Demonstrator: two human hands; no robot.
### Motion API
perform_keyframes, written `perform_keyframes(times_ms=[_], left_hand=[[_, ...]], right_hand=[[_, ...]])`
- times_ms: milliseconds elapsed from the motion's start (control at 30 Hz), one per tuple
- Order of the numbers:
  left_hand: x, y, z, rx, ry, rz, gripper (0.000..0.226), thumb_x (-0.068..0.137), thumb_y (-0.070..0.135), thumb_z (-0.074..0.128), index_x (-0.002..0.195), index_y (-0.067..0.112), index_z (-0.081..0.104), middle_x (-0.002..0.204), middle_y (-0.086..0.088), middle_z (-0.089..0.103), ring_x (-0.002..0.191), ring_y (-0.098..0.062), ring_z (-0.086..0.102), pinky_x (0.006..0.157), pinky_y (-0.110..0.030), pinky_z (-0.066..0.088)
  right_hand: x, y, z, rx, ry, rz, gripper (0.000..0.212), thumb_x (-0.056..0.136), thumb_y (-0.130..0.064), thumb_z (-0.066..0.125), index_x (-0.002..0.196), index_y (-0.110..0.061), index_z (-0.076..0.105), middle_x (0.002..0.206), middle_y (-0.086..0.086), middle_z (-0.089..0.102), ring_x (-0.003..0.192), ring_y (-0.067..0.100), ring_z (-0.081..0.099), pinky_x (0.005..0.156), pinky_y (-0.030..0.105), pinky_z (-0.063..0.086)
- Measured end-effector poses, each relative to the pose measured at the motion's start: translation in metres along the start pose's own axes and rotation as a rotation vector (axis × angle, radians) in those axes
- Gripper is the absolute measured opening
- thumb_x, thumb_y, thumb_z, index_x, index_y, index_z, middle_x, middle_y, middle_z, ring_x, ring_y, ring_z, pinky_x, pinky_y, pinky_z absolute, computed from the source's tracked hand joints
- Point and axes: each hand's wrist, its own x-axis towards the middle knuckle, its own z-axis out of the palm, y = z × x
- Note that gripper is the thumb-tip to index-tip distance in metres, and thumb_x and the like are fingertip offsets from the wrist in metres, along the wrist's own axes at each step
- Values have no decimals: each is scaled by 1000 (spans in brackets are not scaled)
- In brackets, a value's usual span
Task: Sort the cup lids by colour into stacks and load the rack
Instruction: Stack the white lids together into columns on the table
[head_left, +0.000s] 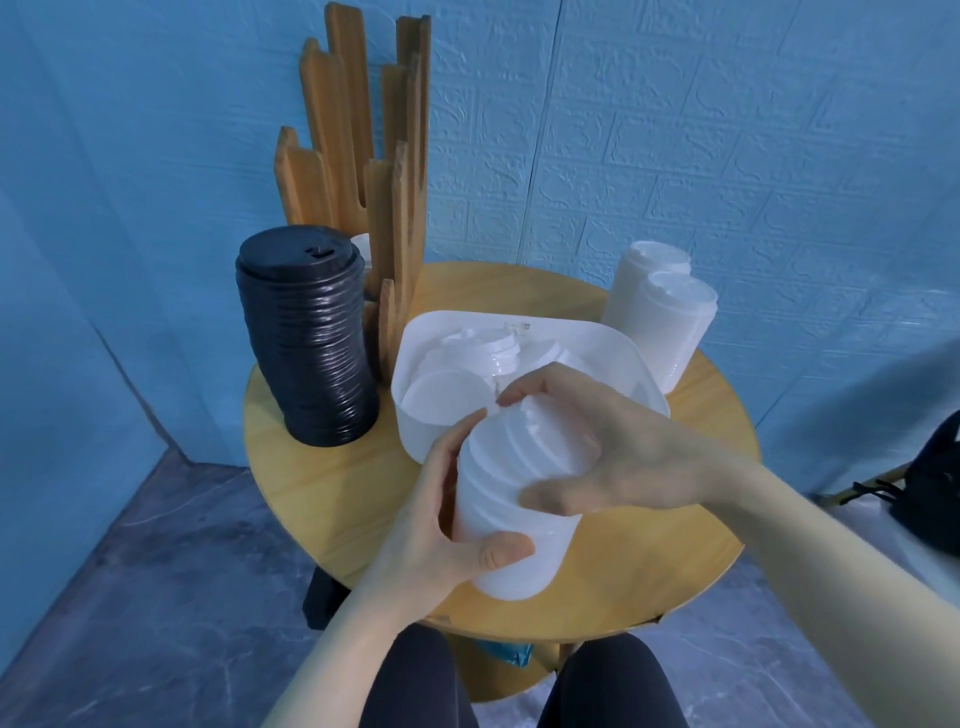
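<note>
A stack of white lids (519, 551) is held tilted over the table's near side. My left hand (447, 525) grips its lower end, thumb across the front. My right hand (597, 441) curls over its upper end. Behind them a white bin (613, 348) holds several loose white lids (447, 400). A tall stack of black lids (311, 343) stands at the table's left. Two white lid stacks (660, 322) stand at the back right. The wooden rack (374, 150) rises at the back, with a white lid just visible behind the black stack.
Everything sits on a small round wooden table (322, 483) against a blue wall. My knees are under its near edge. A dark bag (930, 483) lies on the floor at the right.
</note>
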Motion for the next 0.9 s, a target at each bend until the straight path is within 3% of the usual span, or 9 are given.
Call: perform_keyframes(times_ms=[67,167,333,500,600,667,767,900], left_hand=[[3,-2,1,-19,23,3,107,57,57,88,146,45,29,140,24,49,133,-4,47,104,-27,47],[1,-3,2,-15,15,14,101,57,62,87,142,54,33,142,22,50,134,-7,47,104,-30,48],[1,-4,0,1,27,-8,101,60,64,84,145,43,35,141,18,52,133,-9,49,103,-30,50],[1,-5,1,14,30,-16,100,61,63,84,145,41,35,140,18,52,133,-10,48,102,-27,49],[2,-2,1,17,29,-17,96,63,62,83,144,45,37,142,13,51,134,-13,48,103,-34,49],[2,-1,2,22,24,-19,94,64,59,84,144,47,36,143,13,50,134,-13,48,103,-34,50],[1,-2,2,-1,21,-38,98,64,43,85,146,48,32,142,20,50,134,-6,47,101,-27,49],[1,-2,1,-18,31,-62,111,56,56,88,148,37,28,138,23,51,132,-3,48,104,-26,48]], right_hand=[[-7,-12,10,-121,145,43,61,69,-54,75,119,-40,43,117,-26,44,110,-9,36,97,22,30],[-13,-18,22,-235,254,76,63,67,-65,65,120,-39,42,116,-23,45,110,-1,39,95,25,33],[-19,5,-6,294,55,90,53,64,-54,77,111,-41,56,104,-27,61,98,-11,56,75,7,42],[-19,24,-16,229,-56,-48,62,67,-44,75,124,-36,53,130,-12,54,125,13,49,103,34,40],[-14,22,-10,166,-99,-80,68,66,-37,78,127,-37,50,134,-15,49,132,10,41,108,33,37],[-11,23,-5,137,-96,-91,67,63,-38,76,124,-41,49,132,-16,48,133,8,38,108,29,35],[-11,22,-1,215,-24,-98,64,60,-39,75,120,-37,51,123,-18,52,122,2,46,97,19,41],[-14,33,-6,453,171,-82,60,63,-38,76,118,-28,55,120,0,58,108,16,57,89,35,46]])
